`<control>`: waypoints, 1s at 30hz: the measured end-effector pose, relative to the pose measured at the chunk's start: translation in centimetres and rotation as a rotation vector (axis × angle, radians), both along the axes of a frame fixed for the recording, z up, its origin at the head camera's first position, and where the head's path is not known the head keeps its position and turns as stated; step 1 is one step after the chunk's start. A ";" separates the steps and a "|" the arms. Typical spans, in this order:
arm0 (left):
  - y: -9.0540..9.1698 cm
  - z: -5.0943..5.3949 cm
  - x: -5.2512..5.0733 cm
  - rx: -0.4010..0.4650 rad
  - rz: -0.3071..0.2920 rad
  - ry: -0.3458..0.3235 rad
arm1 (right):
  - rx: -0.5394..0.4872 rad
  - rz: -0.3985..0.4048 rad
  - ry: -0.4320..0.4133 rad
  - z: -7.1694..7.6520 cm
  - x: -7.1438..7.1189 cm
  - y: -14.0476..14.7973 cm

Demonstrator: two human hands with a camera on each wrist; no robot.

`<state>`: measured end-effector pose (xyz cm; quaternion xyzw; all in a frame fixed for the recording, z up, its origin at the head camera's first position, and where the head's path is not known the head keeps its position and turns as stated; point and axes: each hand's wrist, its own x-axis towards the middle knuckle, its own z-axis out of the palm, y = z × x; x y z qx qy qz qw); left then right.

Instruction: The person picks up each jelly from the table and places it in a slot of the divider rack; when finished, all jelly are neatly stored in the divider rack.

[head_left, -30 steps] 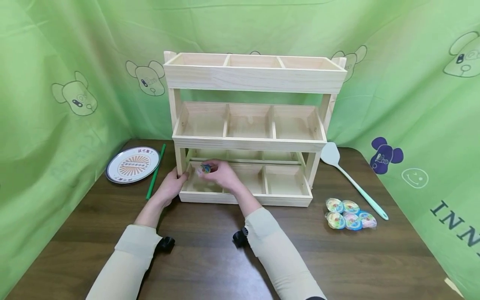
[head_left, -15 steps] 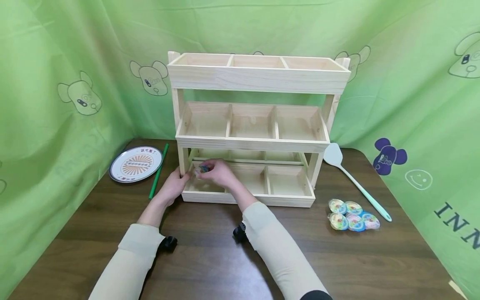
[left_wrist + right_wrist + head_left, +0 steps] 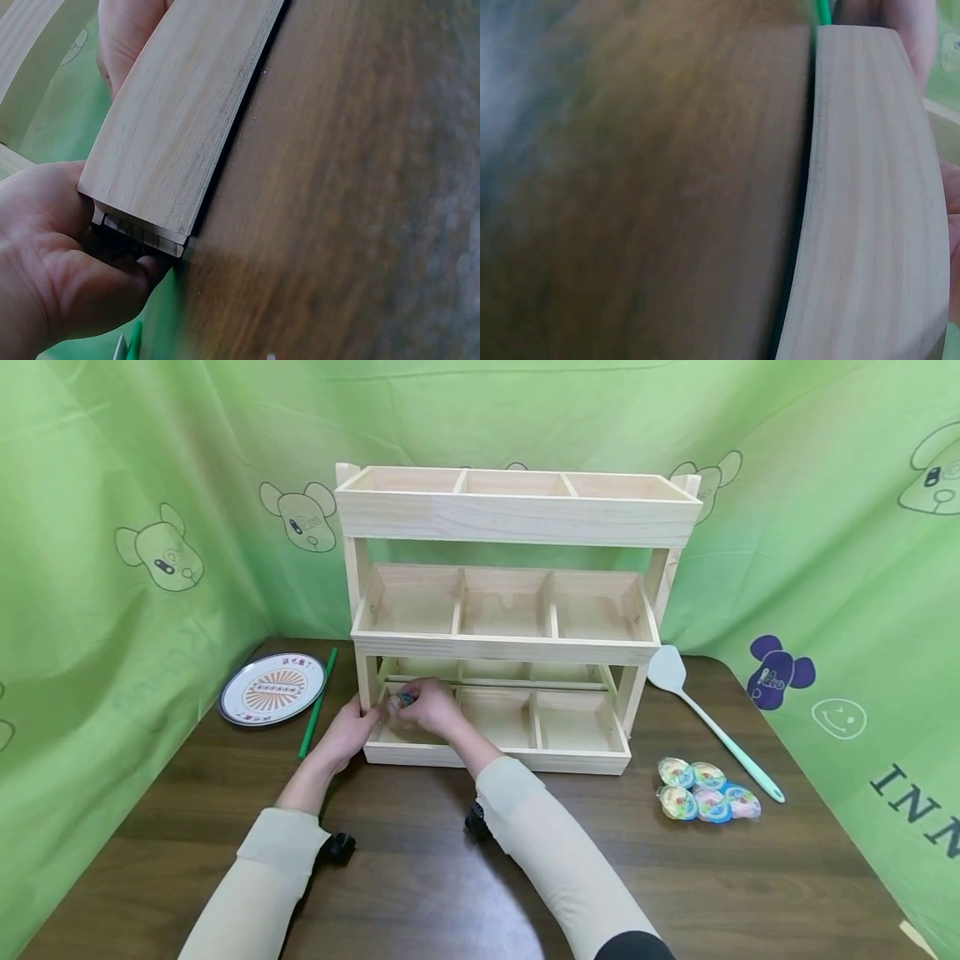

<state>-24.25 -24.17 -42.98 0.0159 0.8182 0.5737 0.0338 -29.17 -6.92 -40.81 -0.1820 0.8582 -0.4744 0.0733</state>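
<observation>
A three-tier wooden rack (image 3: 517, 520) with divided trays stands on the table. My left hand (image 3: 351, 728) holds the left end of its bottom tray (image 3: 495, 761); the left wrist view has this hand (image 3: 64, 262) around the tray's corner, with some fingers hidden behind the wood. Over the bottom tray's left compartment, my right hand (image 3: 437, 705) pinches a small round snack cup (image 3: 406, 700) in clear wrap. In the right wrist view the tray's front board (image 3: 874, 187) covers most of that hand (image 3: 954, 217) and the cup is hidden.
Several similar wrapped snack cups (image 3: 708, 791) lie together at the right. Behind them is a pale spatula (image 3: 716, 731). A patterned plate (image 3: 273, 689) and a green stick (image 3: 317, 706) lie left of the rack. Green curtain (image 3: 225, 610) surrounds the table.
The view has shifted slightly, mostly early on. My right hand stays over the bottom-left compartment with the cup, while its forearm has swung a little left. The left hand keeps its hold.
</observation>
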 end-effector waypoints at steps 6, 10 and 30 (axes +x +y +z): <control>0.1 -0.1 -0.3 0.005 0.006 -0.007 | 0.049 -0.037 0.035 0.1 0.2 -0.3; 0.0 -0.2 -0.3 -0.002 0.010 -0.009 | 0.062 -0.048 0.050 -0.1 0.2 -0.5; 0.5 1.4 0.6 0.010 -0.003 -0.023 | -0.130 -0.104 0.063 -0.1 0.7 0.5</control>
